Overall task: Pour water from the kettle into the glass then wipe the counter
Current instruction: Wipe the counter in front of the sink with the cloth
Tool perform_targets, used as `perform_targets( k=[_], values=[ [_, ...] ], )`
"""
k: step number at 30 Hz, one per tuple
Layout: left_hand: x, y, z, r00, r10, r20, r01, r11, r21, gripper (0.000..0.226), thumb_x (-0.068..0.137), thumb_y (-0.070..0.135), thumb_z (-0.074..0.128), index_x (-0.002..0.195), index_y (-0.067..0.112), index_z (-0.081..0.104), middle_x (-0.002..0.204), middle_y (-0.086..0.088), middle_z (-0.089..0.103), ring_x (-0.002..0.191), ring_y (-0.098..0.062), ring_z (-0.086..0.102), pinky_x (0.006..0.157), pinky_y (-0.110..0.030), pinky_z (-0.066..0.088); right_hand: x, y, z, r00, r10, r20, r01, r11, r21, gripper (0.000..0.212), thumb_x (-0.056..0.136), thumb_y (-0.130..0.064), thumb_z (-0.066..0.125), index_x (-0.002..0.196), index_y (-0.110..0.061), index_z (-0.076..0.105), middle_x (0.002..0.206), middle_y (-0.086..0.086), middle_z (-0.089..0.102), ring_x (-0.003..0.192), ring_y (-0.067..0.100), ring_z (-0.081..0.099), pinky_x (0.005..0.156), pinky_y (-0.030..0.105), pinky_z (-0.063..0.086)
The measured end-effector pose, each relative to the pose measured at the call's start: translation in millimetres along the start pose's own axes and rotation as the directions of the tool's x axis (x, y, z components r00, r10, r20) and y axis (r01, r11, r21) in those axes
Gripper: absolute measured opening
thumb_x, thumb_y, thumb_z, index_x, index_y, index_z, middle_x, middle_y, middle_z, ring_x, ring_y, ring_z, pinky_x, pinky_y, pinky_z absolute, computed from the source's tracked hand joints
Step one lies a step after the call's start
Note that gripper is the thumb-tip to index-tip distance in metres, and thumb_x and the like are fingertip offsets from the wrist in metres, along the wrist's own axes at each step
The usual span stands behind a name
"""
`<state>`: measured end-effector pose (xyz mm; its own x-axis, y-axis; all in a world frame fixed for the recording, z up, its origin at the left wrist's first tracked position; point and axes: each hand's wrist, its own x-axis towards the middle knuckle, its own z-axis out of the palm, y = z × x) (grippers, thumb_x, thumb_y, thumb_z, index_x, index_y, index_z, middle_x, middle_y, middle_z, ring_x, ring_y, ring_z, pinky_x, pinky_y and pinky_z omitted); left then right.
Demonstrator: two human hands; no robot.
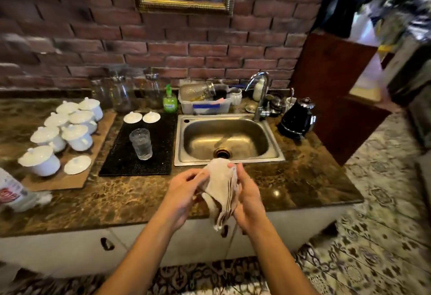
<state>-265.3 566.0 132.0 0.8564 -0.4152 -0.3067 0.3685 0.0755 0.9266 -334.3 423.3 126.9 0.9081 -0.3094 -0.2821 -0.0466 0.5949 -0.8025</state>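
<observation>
Now both hands are up over the front edge of the tabletop [303, 178], working a beige cloth [221, 192] between them: the left hand [184, 192] pinches its upper fold, the right hand [247, 199] is closed around the bunched side, and the loose tail hangs down past the edge. Glass [141, 144] stands upright on the black mat [161, 136] left of the sink [227, 139], and it looks to hold water, though the blur makes the level hard to call. Kettle [297, 118] sits far right, behind the sink corner, well apart from the hands. So pouring seems done and wiping is next. Watch the risks: a wide sweep leftward could catch the glass and tip it over the mat. Further left, the white lidded cups [67, 129] are crowded together, and a loose lid [77, 164] lies near the mat's corner; a careless pass could shove it off. And that dangling tail may drag or snag if the cloth isn't gathered flat first.
</observation>
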Motion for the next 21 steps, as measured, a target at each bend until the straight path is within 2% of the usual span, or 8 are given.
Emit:
perform_targets(
  k=[3, 5, 7, 9, 11, 15, 18, 21],
  values=[
    [-1, 10, 43, 0.992, 0.097, 0.075, -0.108, 0.983, 0.148, 0.012, 0.095, 0.027, 0.071, 0.096, 0.022, 0.082, 0.086, 0.004, 0.078, 0.079, -0.01, 0.069, 0.068, -0.024, 0.051, -21, -27, -40, 0.987, -0.154, -0.035, 0.141, 0.959, -0.245, 0.06, 0.081, -0.033, 0.083, 0.134, -0.014, 0.064, 0.124, 0.013, 0.074, 0.115, 0.032, 0.071, 0.105, 0.06, 0.051],
    [-2, 12, 73, 0.98, 0.149, 0.134, -0.179, 0.952, 0.249, 0.011, 0.094, 0.036, 0.07, 0.094, 0.031, 0.081, 0.084, 0.012, 0.076, 0.079, -0.001, 0.067, 0.07, -0.025, 0.049, -31, -42, -65, 0.982, -0.188, -0.024, 0.17, 0.931, -0.322, 0.068, 0.075, -0.028, 0.092, 0.136, -0.023, 0.062, 0.125, 0.006, 0.074, 0.114, 0.025, 0.072, 0.1, 0.056, 0.056],
    [-2, 12, 103, 0.965, 0.193, 0.179, -0.239, 0.928, 0.285, 0.011, 0.094, 0.036, 0.07, 0.09, 0.033, 0.08, 0.08, 0.012, 0.075, 0.073, 0.002, 0.065, 0.069, -0.022, 0.05, -37, -58, -87, 0.971, -0.237, -0.029, 0.208, 0.9, -0.382, 0.074, 0.074, -0.027, 0.094, 0.139, -0.028, 0.058, 0.129, 0.0, 0.071, 0.113, 0.017, 0.072, 0.093, 0.043, 0.062],
    [-1, 12, 134, 0.952, 0.216, 0.215, -0.273, 0.92, 0.282, 0.011, 0.094, 0.033, 0.071, 0.089, 0.032, 0.08, 0.08, 0.009, 0.075, 0.075, -0.003, 0.067, 0.069, -0.023, 0.051, -39, -72, -107, 0.951, -0.304, -0.057, 0.249, 0.862, -0.441, 0.077, 0.077, -0.023, 0.092, 0.143, -0.028, 0.053, 0.132, -0.003, 0.066, 0.111, 0.01, 0.07, 0.086, 0.027, 0.061],
    [-1, 10, 166, 0.945, 0.225, 0.239, -0.293, 0.907, 0.303, 0.01, 0.094, 0.032, 0.072, 0.09, 0.029, 0.08, 0.083, 0.009, 0.075, 0.079, -0.002, 0.066, 0.073, -0.026, 0.049, -37, -88, -132, 0.941, -0.332, -0.062, 0.266, 0.842, -0.47, 0.075, 0.082, -0.021, 0.088, 0.145, -0.03, 0.049, 0.135, -0.004, 0.062, 0.115, 0.009, 0.066, 0.085, 0.022, 0.059],
    [4, 9, 225, 0.939, 0.224, 0.261, -0.306, 0.891, 0.336, 0.011, 0.095, 0.03, 0.07, 0.091, 0.031, 0.08, 0.086, 0.01, 0.076, 0.079, 0.002, 0.067, 0.079, -0.029, 0.047, -32, -126, -192, 0.955, -0.297, 0.004, 0.261, 0.831, -0.491, 0.083, 0.081, -0.031, 0.086, 0.149, -0.04, 0.04, 0.132, -0.02, 0.057, 0.11, -0.01, 0.063, 0.082, 0.015, 0.057],
    [8, 11, 261, 0.943, 0.226, 0.242, -0.301, 0.892, 0.338, 0.013, 0.097, 0.029, 0.068, 0.094, 0.029, 0.08, 0.092, 0.01, 0.077, 0.095, -0.011, 0.067, 0.083, -0.033, 0.047, -28, -154, -240, 0.974, -0.222, -0.04, 0.186, 0.891, -0.414, 0.086, 0.077, -0.023, 0.076, 0.153, -0.036, 0.039, 0.136, 0.003, 0.064, 0.113, 0.013, 0.07, 0.085, 0.034, 0.063],
    [12, 15, 293, 0.932, 0.238, 0.272, -0.327, 0.876, 0.354, 0.015, 0.099, 0.029, 0.066, 0.098, 0.025, 0.08, 0.102, 0.001, 0.075, 0.106, -0.022, 0.064, 0.092, -0.04, 0.049, -27, -179, -284, 0.982, -0.185, -0.035, 0.158, 0.913, -0.376, 0.08, 0.074, -0.005, 0.067, 0.147, -0.033, 0.051, 0.117, 0.008, 0.076, 0.099, 0.023, 0.076, 0.076, 0.039, 0.063]
  ],
)
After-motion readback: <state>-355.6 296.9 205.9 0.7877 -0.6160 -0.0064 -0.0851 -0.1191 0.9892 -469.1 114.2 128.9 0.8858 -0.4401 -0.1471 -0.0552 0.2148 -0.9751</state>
